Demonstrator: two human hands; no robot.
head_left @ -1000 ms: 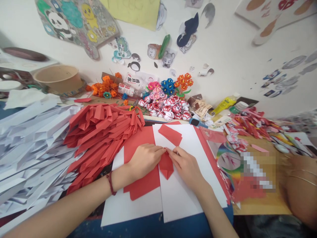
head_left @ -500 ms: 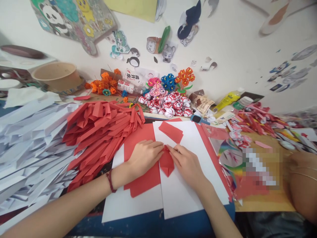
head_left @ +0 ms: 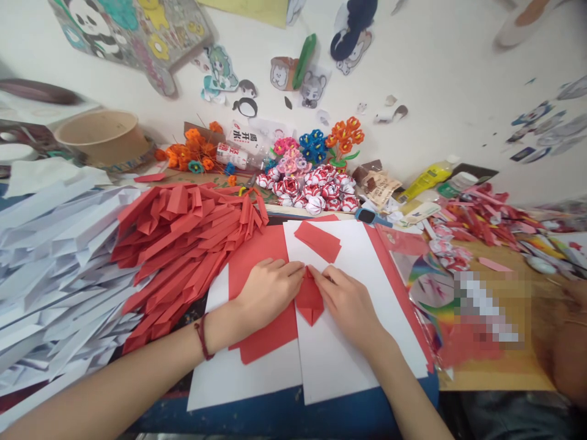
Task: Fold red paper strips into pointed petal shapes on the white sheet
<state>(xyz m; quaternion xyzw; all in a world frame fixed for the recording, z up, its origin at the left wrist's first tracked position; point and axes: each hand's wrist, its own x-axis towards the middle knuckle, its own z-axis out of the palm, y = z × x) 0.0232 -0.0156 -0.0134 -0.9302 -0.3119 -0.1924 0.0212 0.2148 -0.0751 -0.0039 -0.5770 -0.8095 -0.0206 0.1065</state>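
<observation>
Between my two hands lies a small piece of folded red paper (head_left: 310, 304), its pointed end toward me, on white sheets (head_left: 353, 354). My left hand (head_left: 273, 290) pinches its far left edge with the fingertips. On the opposite side my right hand (head_left: 346, 299) grips the far right edge, fingers bent close to the left ones. The far tip of the paper is partly hidden by my fingers. Just beyond it rest some small red paper strips (head_left: 318, 241). Under my left hand are larger red sheets (head_left: 268, 342).
To the left are heaps of folded white strips (head_left: 59, 263) and folded red strips (head_left: 183, 244). Red-and-white paper flowers (head_left: 316, 189) sit along the back, near a blue watch (head_left: 370, 216). At the right edge another person's arm (head_left: 571, 348) appears blurred.
My hands stay almost in place, still pinching the far end of the folded red paper. The view has shifted slightly. The other person's arm has moved farther toward the right edge.
</observation>
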